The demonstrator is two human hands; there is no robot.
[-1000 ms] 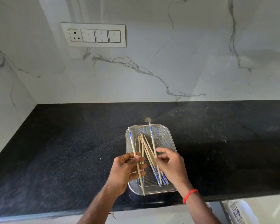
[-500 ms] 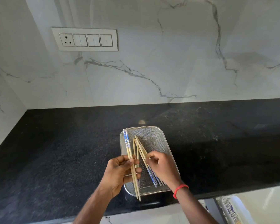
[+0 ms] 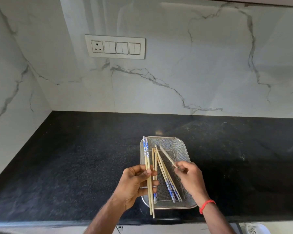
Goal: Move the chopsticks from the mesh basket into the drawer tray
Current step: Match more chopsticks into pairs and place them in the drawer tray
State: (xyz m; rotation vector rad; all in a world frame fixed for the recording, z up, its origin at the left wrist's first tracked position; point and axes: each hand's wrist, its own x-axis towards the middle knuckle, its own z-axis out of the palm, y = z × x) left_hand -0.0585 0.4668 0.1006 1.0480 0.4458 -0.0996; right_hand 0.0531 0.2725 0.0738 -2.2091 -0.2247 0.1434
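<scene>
A rectangular metal mesh basket sits on the black counter near its front edge. My left hand grips two wooden chopsticks with blue-and-white patterned ends, held upright over the basket's left rim. My right hand pinches one chopstick, lifted at a slant above the basket and blurred. Several more chopsticks lie inside the basket between my hands, patterned ends toward me. The drawer tray is not in view.
The black granite counter runs to a marble wall with a switch panel. A marble side wall closes the left. A white perforated object shows at the bottom right below the counter edge.
My right hand has lifted one chopstick off the pile and moved right. My left hand keeps its two chopsticks. The camera view has shifted.
</scene>
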